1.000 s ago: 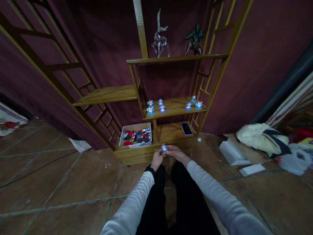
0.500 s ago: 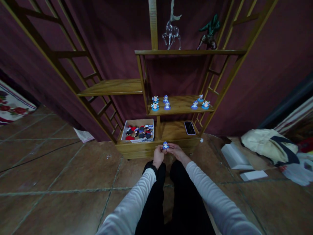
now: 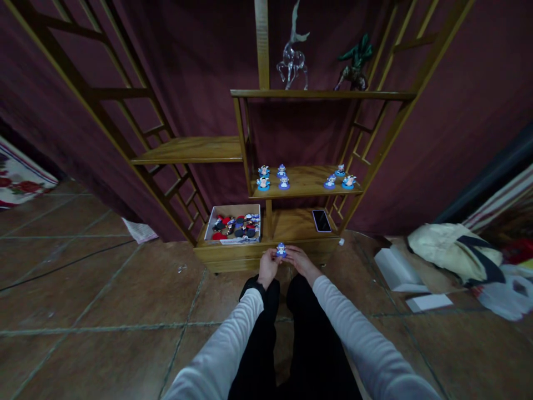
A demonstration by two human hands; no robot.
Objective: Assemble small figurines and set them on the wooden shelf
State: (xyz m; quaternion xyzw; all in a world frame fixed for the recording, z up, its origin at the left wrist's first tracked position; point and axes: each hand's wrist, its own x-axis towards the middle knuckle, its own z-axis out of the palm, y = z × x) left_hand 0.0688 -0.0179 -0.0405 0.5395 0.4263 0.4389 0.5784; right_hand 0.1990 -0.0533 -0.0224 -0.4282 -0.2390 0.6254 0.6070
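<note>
A small purple-and-white figurine (image 3: 281, 250) on a round purple base is held between my two hands, in front of the shelf unit's lowest board. My left hand (image 3: 268, 265) grips its base from the left. From the right, the fingers of my right hand (image 3: 300, 261) close on the base's other side. Similar figurines stand upright on the middle shelf (image 3: 306, 175): a purple one (image 3: 283, 183) and a blue-based one (image 3: 263, 184) among those at left, another blue-based one (image 3: 348, 181) among those at right.
An open box (image 3: 212, 214) of jumbled figurines sits on the bottom board, with a phone (image 3: 321, 220) to its right. A clear deer ornament (image 3: 293, 64) and a green statuette (image 3: 356, 62) occupy the top shelf. White boxes (image 3: 400, 269) and a cream bag (image 3: 447, 250) lie on the floor at right.
The view has shifted slightly. Both hands still hold the figurine in nearly the same place, and the shelf's contents look the same.
</note>
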